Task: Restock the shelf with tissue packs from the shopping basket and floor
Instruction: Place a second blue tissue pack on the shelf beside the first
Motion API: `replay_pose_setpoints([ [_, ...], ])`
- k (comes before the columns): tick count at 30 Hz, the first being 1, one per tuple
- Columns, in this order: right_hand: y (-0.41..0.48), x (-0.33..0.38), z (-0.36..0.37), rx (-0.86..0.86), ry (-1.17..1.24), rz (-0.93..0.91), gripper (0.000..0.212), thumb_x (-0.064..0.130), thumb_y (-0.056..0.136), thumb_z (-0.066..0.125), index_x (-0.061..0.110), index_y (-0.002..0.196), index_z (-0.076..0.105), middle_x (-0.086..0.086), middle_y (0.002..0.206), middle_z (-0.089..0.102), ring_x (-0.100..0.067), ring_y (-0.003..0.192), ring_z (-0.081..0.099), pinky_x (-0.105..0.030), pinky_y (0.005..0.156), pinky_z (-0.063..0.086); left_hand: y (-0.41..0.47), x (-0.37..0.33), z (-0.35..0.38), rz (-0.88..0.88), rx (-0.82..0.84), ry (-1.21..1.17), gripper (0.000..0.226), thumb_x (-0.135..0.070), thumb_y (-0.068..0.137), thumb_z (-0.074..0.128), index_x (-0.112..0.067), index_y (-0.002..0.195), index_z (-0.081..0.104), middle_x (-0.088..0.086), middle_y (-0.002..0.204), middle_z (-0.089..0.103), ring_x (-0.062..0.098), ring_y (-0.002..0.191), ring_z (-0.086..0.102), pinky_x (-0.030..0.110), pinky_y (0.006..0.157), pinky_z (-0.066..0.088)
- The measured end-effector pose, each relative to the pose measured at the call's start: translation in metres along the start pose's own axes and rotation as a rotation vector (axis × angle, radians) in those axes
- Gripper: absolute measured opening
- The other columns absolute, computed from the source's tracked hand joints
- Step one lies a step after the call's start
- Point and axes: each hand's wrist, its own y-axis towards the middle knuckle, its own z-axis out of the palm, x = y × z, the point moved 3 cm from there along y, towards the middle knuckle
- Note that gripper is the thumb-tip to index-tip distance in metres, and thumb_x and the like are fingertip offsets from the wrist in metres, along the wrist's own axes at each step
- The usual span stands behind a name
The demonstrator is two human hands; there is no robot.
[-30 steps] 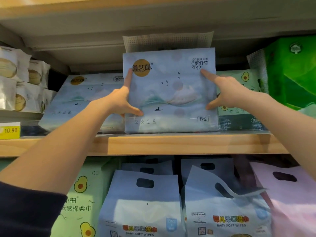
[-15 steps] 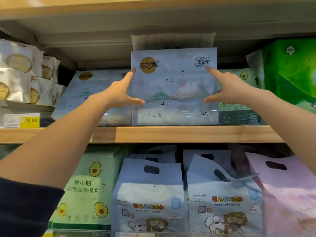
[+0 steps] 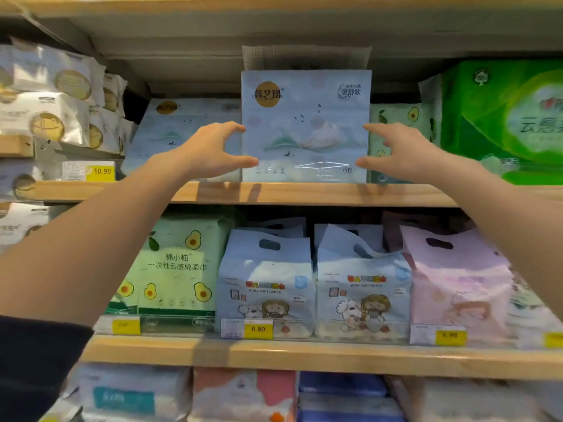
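— So where do we stand with the tissue pack (image 3: 306, 126)?

— It stands upright on the upper shelf (image 3: 304, 193), its broad face toward us, its long side running left to right along the board. A matching pack (image 3: 182, 132) lies tilted back just to its left, and a green avocado-print pack (image 3: 399, 123) sits behind its right edge.

— And our hands?

— Our left hand (image 3: 210, 150) is at the pack's left edge, our right hand (image 3: 402, 150) at its right edge. Both are spread wide, thumbs low and fingers high, curled like brackets. We grip nothing; whether the fingertips touch the wrapper, we cannot tell.

— Which hand is nearer?

— They look about equal, one on each short side, with the pack straight ahead between them.

— So the next move?

— We judge the pack is placed. If it needs squaring, both palms close inward across its width. Otherwise we draw back and go down for another pack; the basket and floor are out of view.
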Motion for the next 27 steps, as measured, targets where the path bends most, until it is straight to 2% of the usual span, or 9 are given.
replay_pose_setpoints([
  [4,-0.047,0.004,-0.011,0.024,0.013,-0.022,0.072,0.034,0.083,0.063,0.015,0.143,0.028,-0.012,0.147,0.034,-0.031,0.132,0.035,-0.040,0.107,0.029,-0.045,-0.027,-0.006,-0.004,0.044,0.043,0.070,-0.044,0.080,0.065,-0.016,0.138,0.038,0.008,0.144,0.040,0.026,0.132,0.037,0.039,0.102,0.033],
  [10,-0.145,-0.010,-0.010,0.146,0.113,0.007,0.070,0.029,0.083,0.064,0.012,0.141,0.030,-0.014,0.145,0.036,-0.031,0.130,0.037,-0.039,0.106,0.031,-0.139,-0.069,0.014,-0.069,0.106,-0.002,0.069,-0.040,0.082,0.064,-0.016,0.140,0.035,0.007,0.146,0.038,0.025,0.133,0.036,0.037,0.105,0.031],
  [14,-0.226,-0.019,0.005,0.265,0.138,0.045,0.070,0.027,0.082,0.065,0.014,0.141,0.031,-0.015,0.144,0.038,-0.032,0.128,0.039,-0.036,0.100,0.033,-0.212,-0.091,0.048,-0.146,0.242,-0.048,0.074,-0.038,0.080,0.067,-0.014,0.141,0.033,0.011,0.145,0.039,0.029,0.131,0.040,0.040,0.105,0.034],
  [19,-0.323,-0.019,0.023,0.452,0.225,0.119,0.071,0.024,0.083,0.064,0.011,0.143,0.027,-0.013,0.147,0.034,-0.030,0.131,0.036,-0.036,0.103,0.032,-0.306,-0.109,0.081,-0.224,0.404,-0.134,0.075,-0.037,0.081,0.067,-0.016,0.142,0.031,0.010,0.147,0.037,0.029,0.133,0.037,0.040,0.107,0.033],
  [22,-0.373,-0.014,0.036,0.505,0.280,0.169,0.071,0.022,0.082,0.065,0.010,0.141,0.028,-0.017,0.140,0.040,-0.034,0.124,0.043,-0.039,0.099,0.038,-0.356,-0.114,0.099,-0.275,0.454,-0.197,0.074,-0.034,0.080,0.069,-0.013,0.141,0.033,0.011,0.145,0.039,0.029,0.131,0.040,0.040,0.106,0.035],
  [27,-0.458,0.000,0.062,0.610,0.273,0.224,0.074,0.028,0.081,0.066,0.015,0.142,0.027,-0.011,0.148,0.033,-0.030,0.131,0.035,-0.040,0.105,0.034,-0.436,-0.115,0.120,-0.283,0.575,-0.274,0.071,-0.029,0.082,0.067,-0.011,0.142,0.032,0.010,0.147,0.037,0.027,0.133,0.037,0.036,0.107,0.034],
])
